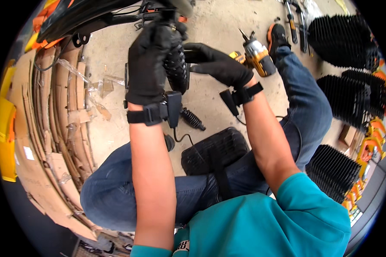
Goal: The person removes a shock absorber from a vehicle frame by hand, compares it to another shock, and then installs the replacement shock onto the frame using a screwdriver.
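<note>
My left hand (146, 64), in a black glove, is closed at the top of a black coil-spring shock absorber (178, 68), which hangs upright from a dark frame (83, 21) at the upper left; exactly what its fingertips grip is hidden. My right hand (216, 64), also gloved, reaches toward the spring from the right with fingers apart. Beyond it a yellow-and-black power driver (257, 55) lies on the floor. Below my hands lie a second spring shock (193, 118) and a black ribbed pad (212, 150) by my legs.
Layered cardboard (55, 141) lies along the left, with yellow parts (6, 124) past it. Stacks of black ribbed parts (332, 32) line the right, beside orange-yellow parts (369, 145). Two long tubular parts (291, 23) lie at the upper right of the concrete floor (107, 120).
</note>
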A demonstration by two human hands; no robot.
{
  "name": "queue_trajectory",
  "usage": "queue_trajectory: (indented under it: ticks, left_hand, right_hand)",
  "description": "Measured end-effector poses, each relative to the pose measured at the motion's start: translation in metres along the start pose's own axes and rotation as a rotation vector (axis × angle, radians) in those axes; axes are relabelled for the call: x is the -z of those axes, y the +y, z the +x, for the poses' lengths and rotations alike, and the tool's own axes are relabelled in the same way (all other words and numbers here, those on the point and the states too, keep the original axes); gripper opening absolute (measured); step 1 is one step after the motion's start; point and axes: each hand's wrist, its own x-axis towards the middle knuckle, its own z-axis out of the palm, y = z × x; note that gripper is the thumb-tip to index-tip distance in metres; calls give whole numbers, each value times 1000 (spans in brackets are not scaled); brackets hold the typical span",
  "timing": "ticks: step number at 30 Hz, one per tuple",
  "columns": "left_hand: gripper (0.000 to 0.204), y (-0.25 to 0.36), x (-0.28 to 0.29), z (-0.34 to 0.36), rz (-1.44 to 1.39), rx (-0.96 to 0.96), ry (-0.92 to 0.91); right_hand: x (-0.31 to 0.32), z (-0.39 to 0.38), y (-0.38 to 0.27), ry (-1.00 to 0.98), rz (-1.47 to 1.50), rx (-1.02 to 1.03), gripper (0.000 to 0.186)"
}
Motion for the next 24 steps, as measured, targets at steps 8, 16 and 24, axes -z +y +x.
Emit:
queue_trajectory:
  ticks: [8,16,24]
  left_hand:
    - [50,0,0,8,-143,25,-58]
    - [54,13,0,5,-86,123,-51]
    - [61,20,-6,4,-31,156,12]
  right_hand:
    - [14,-64,103,237,399,-645,23]
    - [-17,-61,143,296,634,-608,20]
    - [-27,-41,148,225,985,-572,21]
